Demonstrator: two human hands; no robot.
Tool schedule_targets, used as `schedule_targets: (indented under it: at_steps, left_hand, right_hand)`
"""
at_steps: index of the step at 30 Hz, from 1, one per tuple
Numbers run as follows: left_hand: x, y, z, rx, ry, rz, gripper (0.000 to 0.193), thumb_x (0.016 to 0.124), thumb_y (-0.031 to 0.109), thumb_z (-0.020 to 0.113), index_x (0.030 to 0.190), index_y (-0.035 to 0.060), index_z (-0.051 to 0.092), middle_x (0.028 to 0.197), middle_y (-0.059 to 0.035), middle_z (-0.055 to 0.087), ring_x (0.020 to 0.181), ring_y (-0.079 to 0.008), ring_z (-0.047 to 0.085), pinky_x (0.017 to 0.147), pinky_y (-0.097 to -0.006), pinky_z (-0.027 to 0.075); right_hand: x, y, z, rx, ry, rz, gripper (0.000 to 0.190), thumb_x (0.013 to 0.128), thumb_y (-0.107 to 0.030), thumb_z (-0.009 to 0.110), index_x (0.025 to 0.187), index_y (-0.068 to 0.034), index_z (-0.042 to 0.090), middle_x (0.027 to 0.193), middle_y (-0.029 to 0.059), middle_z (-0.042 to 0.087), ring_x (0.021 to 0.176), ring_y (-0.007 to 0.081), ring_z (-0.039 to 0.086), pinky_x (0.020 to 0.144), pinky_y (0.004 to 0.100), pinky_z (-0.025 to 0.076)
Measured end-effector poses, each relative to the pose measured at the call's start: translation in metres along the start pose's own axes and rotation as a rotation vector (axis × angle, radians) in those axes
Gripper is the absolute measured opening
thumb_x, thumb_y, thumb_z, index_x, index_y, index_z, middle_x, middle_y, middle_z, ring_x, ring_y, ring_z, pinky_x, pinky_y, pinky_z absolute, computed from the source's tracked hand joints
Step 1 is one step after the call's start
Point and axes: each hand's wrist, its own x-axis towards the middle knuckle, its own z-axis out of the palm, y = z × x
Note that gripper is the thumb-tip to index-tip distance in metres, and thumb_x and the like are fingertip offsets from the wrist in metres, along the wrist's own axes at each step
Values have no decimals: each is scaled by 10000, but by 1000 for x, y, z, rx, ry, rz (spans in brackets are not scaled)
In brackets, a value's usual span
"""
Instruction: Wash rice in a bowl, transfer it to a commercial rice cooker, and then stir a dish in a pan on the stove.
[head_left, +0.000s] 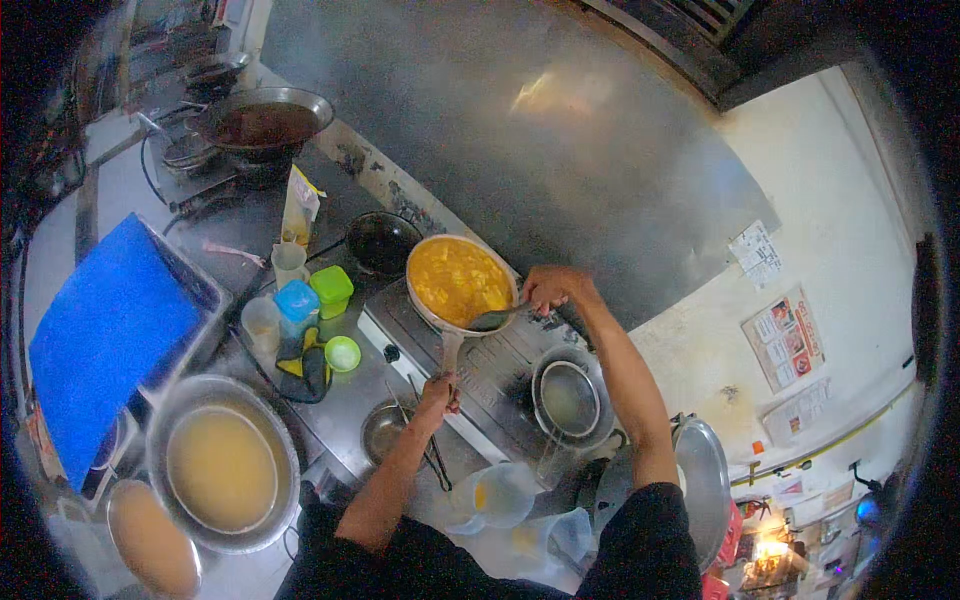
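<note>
A light-coloured pan (461, 279) full of yellow-orange sauce with chunks sits over the far side of a gas stove (420, 330). My left hand (440, 395) grips its pale handle (451, 352), which points towards me. My right hand (547, 291) holds a dark spatula or ladle (491, 320), its head dipped in the sauce at the pan's near right edge. Right of the handle, on the stove's other side, a strainer (570, 397) rests over a metal pot. A small metal bowl (385, 433) with tongs (435, 457) lies beneath my left forearm.
A big metal basin (285, 480) of yellowish liquid stands at the left, near a blue sheet (112, 337). Plastic containers (331, 289) and a black wok (382, 240) stand left of the stove. Plastic jugs (504, 493) are close before me. A large wok (266, 120) sits further back.
</note>
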Motion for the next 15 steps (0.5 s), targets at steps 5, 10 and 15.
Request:
schedule_targets:
  at_steps: [5,10,15]
  left_hand:
    - [-5,5,-1,-16,49,2,283,874,285,472,978,23,498,592,-52,468,408,-138,419,384,-309,408]
    - [-5,2,3,-58,-16,17,313,876,301,462,1008,20,505,592,-44,458,403,-132,408,385,-306,409]
    - [-1,3,-6,-14,27,-29,368,876,371,475,1023,36,517,589,-35,445,395,-116,385,394,-300,399]
  right_hand:
    - [19,11,53,-206,245,-237,252,627,-66,556,863,-58,643,660,107,636,506,190,560,461,324,441]
    - [42,54,78,-409,446,-362,251,635,-46,511,851,-55,638,783,150,640,778,295,620,688,380,492]
    - [41,46,84,-271,537,-166,251,676,-56,504,897,-83,622,944,146,620,921,317,580,803,419,457]
